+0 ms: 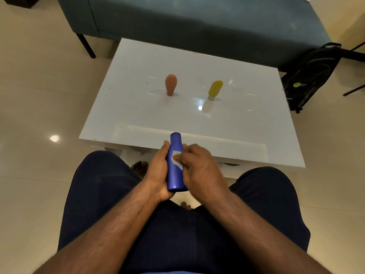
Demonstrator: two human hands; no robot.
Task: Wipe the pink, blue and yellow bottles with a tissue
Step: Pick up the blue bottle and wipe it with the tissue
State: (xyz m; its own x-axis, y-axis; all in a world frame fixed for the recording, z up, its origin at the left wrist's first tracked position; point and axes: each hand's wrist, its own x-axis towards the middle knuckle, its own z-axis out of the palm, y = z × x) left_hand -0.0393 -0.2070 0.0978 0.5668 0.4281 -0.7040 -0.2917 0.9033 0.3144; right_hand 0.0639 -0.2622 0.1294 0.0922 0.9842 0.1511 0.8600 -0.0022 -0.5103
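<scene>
Head view: the left hand [158, 171] is wrapped around the slim blue plastic bottle [174, 165] from its left side, thumb along the front and fingertips showing past the right of the neck. The bottle is held above the lap, clear of the table, base toward the person and capped neck pointing toward the near edge of the glossy white rectangular low table [138, 119]. The right hand [199, 167] is closed on a small crumpled white tissue [176, 161], fingers pinched together and pressing it against the upper face of the bottle about midway along its body; this hand is slightly blurred. On the table top, the pink bulb-shaped bottle [170, 84] stands on its narrow cap left of centre, and the yellow rounded bottle [214, 89] stands on its pale cap to the right of it, the two well apart and neither touched. A dark teal sofa [197, 22] runs along the far edge of the table, and a black backpack [310, 76] rests on the floor beyond the far right corner.
</scene>
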